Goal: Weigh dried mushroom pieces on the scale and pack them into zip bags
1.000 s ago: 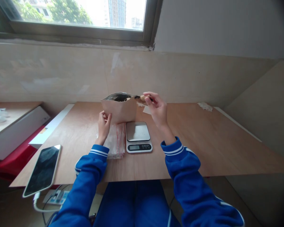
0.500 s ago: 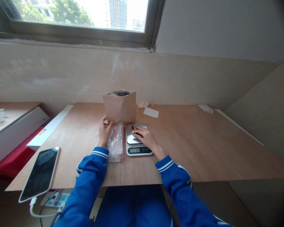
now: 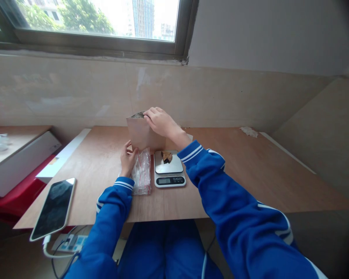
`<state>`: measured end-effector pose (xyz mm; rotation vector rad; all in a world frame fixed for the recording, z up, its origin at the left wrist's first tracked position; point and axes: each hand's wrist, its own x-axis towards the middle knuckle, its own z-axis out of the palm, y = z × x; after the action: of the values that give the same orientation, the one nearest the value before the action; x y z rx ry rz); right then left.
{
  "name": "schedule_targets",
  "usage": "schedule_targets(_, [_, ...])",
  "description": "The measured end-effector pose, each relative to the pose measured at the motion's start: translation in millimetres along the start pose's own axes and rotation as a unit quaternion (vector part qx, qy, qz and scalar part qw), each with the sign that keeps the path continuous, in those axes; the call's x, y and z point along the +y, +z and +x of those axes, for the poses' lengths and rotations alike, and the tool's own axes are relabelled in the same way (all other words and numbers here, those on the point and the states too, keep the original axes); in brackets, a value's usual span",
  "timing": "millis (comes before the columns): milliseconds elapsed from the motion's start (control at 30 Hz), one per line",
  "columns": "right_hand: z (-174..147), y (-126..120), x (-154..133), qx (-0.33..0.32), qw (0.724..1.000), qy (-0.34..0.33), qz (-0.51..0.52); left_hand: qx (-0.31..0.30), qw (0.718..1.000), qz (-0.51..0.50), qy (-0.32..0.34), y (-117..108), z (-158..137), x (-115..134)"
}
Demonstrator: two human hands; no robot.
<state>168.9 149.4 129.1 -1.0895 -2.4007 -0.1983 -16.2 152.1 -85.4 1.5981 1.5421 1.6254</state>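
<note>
Paper bag (image 3: 140,132) gapes, tan; can't tell whether left grip (image 3: 128,158) or right grip (image 3: 161,121) pinches.

Wooden table (image 3: 250,178), scale (image 3: 170,169), paper bag (image 3: 144,133), plastic bags (image 3: 142,176), phone (image 3: 54,209)

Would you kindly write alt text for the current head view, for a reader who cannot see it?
A person's right hand is at the mouth of an open paper bag, the left hand near its base. In front, a brown piece lies on a scale beside clear plastic bags; a phone lies further left.
</note>
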Motion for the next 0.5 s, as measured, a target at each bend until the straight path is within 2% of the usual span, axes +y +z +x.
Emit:
schedule_targets(67, [-6, 2, -3, -0.027, 1.0, -0.005, -0.005, 0.009, 0.999, 0.043, 0.004, 1, 0, -2])
schedule_targets(133, [-15, 0, -8, -0.024, 0.999, 0.007, 0.02, 0.003, 0.995, 0.104, -0.005, 4, -1, -6])
schedule_targets(233, [-26, -8, -15, -0.067, 0.995, 0.042, 0.057, -0.054, 0.986, 0.16, -0.009, 7, 1, -12])
schedule_targets(333, [-29, -16, -24, -0.118, 0.991, 0.048, 0.046, -0.086, 0.984, 0.156, 0.022, 8, 4, -16])
schedule_targets(500, [-28, -21, -39, -0.133, 0.988, 0.048, -0.058, -0.094, 0.987, 0.126, 0.028, 5, 7, -13])
